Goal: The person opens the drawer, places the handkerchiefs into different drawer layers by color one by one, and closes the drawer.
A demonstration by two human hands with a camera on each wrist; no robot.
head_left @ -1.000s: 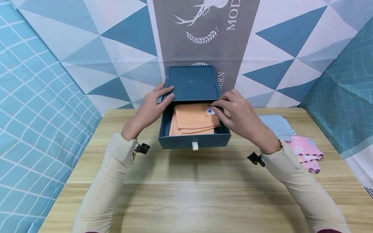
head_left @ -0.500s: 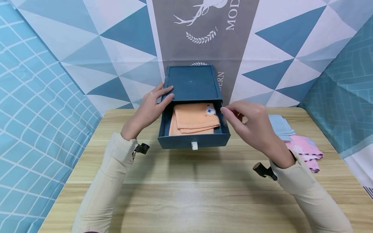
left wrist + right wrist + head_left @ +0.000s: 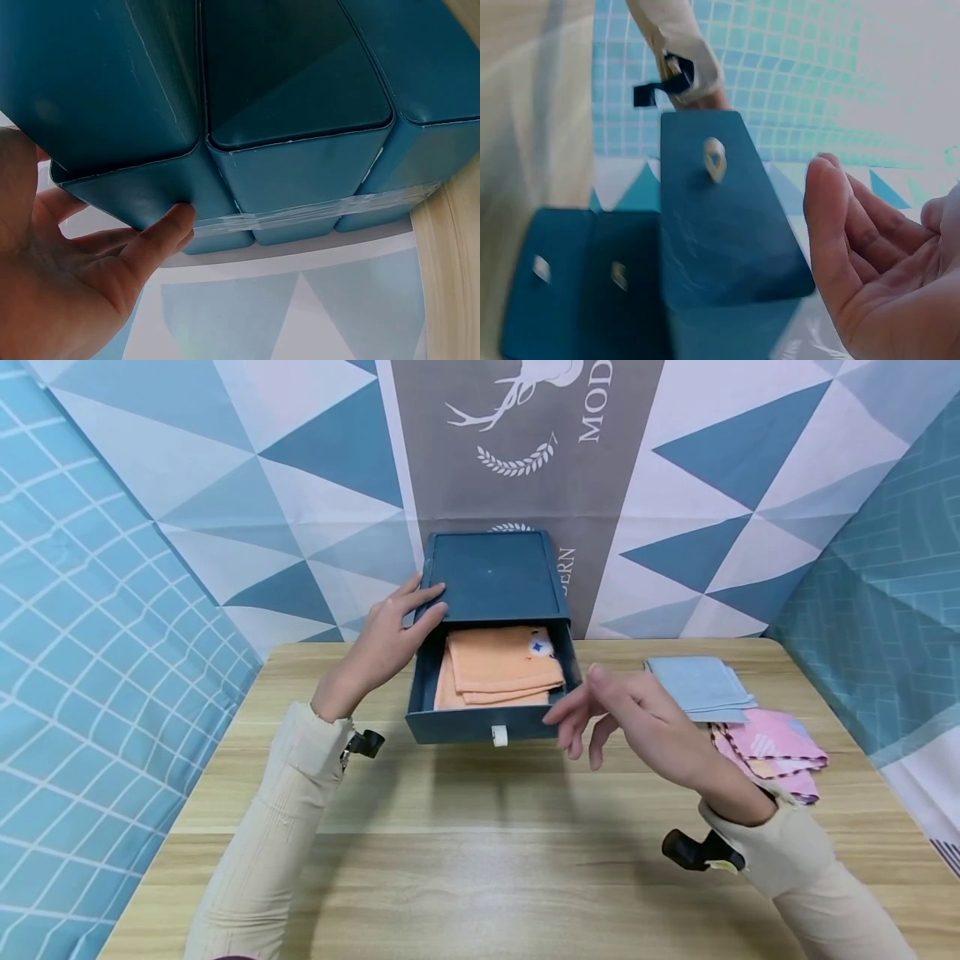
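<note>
A dark blue drawer cabinet stands at the back of the table, its top drawer pulled out. Inside lies a folded orange towel with a small white and blue patch. My left hand rests on the cabinet's top left edge, fingers extended; the left wrist view shows my thumb against its side. By the drawer's front right corner is my right hand, fingers loosely bent and holding nothing. Whether its fingertips touch the drawer is unclear. A white pull tab sits on the drawer front.
To the right lie a folded light blue towel and a folded pink patterned towel. Two lower drawers with pull tabs show in the right wrist view. Clear tape wraps the stacked units. A patterned wall covering stands behind.
My right hand has left the orange towel, moved right out of the drawer, then come down toward its front right corner. The left hand, drawer and towel stay put.
</note>
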